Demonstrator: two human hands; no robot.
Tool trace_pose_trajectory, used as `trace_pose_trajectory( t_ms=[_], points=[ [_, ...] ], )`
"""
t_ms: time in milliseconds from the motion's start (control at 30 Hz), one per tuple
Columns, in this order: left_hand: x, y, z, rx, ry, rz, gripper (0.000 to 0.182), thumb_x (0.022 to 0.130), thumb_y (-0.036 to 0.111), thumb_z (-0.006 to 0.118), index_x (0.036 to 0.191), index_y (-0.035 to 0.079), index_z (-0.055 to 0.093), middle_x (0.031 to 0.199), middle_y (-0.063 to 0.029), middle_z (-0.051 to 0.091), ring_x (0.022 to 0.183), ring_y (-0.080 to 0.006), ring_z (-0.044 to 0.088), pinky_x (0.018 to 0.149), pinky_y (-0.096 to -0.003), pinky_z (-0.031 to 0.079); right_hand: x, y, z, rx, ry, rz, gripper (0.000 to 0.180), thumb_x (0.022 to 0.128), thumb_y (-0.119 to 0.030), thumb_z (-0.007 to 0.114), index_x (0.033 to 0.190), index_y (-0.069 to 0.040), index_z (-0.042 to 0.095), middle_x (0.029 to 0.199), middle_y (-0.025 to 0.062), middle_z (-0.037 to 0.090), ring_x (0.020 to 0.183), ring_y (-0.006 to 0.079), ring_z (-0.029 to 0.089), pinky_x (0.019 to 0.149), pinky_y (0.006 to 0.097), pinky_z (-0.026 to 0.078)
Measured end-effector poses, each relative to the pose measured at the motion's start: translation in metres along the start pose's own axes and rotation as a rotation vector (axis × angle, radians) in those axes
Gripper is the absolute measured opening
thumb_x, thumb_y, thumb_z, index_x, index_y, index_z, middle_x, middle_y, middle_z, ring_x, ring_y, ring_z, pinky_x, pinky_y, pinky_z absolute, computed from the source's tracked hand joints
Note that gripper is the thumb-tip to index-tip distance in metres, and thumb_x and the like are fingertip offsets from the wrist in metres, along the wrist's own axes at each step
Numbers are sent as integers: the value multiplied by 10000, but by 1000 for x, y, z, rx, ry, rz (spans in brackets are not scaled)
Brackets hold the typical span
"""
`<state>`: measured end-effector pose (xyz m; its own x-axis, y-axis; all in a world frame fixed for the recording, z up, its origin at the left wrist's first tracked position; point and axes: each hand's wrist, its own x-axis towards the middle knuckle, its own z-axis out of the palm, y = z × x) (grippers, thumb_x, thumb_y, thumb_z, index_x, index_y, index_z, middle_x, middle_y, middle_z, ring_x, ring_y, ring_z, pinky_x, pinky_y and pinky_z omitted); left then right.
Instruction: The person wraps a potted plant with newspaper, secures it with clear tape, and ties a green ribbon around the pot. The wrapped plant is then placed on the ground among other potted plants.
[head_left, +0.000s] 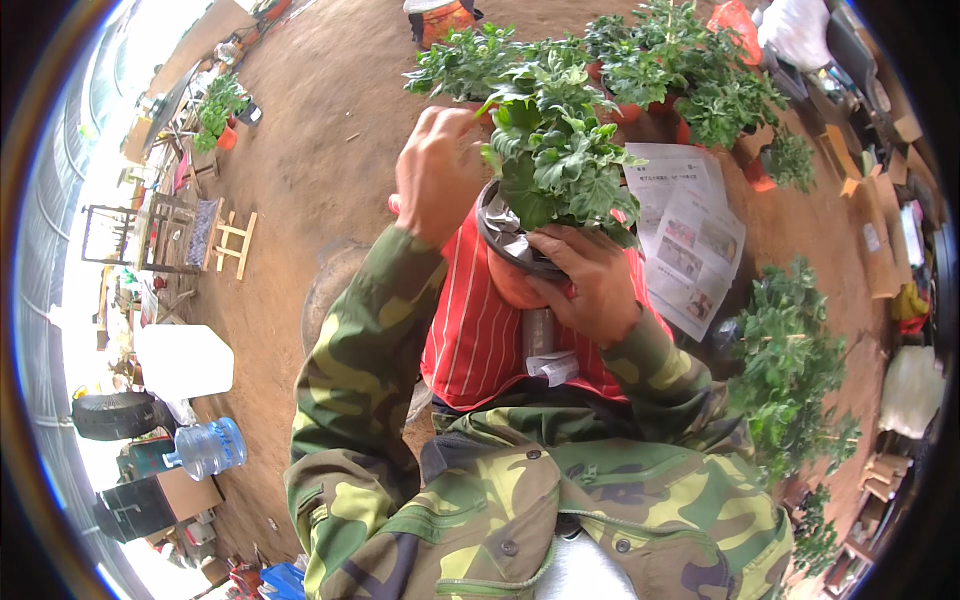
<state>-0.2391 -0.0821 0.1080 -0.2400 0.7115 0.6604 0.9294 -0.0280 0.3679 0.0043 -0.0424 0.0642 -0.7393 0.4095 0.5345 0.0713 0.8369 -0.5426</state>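
Observation:
A leafy potted plant (562, 157) stands on the lap, over a red striped cloth (469, 322). Its orange pot (510, 285) has a dark rim, with crumpled paper (506, 229) tucked inside the left part of the rim. My right hand (589, 281) grips the rim and wall of the pot at its lower right, the thumb on the outside. Raised beside the foliage on the left is my left hand (439, 172), fingers bent; its fingertips are partly blurred, and whether they hold a leaf cannot be told. A rolled piece of paper (555, 367) lies on the lap below the pot.
Newspaper sheets (686, 240) lie on the dirt floor at the right. More potted plants (660, 82) stand beyond the lap, and tall leafy plants (795, 360) are close on the right. Far left are a wooden stool (236, 244), a water jug (214, 448) and a white container (187, 360).

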Motion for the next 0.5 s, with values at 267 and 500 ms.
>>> trace_pose_trajectory(
  t_ms=[267, 500],
  points=[
    [-75, 29, -47, -203, -217, 147, 391, 816, 203, 877, 1124, 23, 718, 1137, -135, 727, 1151, -361, 676, 1026, -509, 510, -18, 0, 2, -9, 261, -75, 522, 817, -101, 840, 1303, -3, 678, 1326, 205, 669, 1092, 400, 690, 926, 479, 562],
    [-76, 54, -35, -77, -345, 228, 410, 773, 138, 806, 1158, 32, 713, 1135, -103, 710, 1172, -314, 672, 1112, -532, 440, -33, -1, -16, -132, 183, 21, 429, 815, -117, 820, 1207, -8, 683, 1183, 169, 697, 1063, 371, 664, 984, 498, 508]
  ],
)
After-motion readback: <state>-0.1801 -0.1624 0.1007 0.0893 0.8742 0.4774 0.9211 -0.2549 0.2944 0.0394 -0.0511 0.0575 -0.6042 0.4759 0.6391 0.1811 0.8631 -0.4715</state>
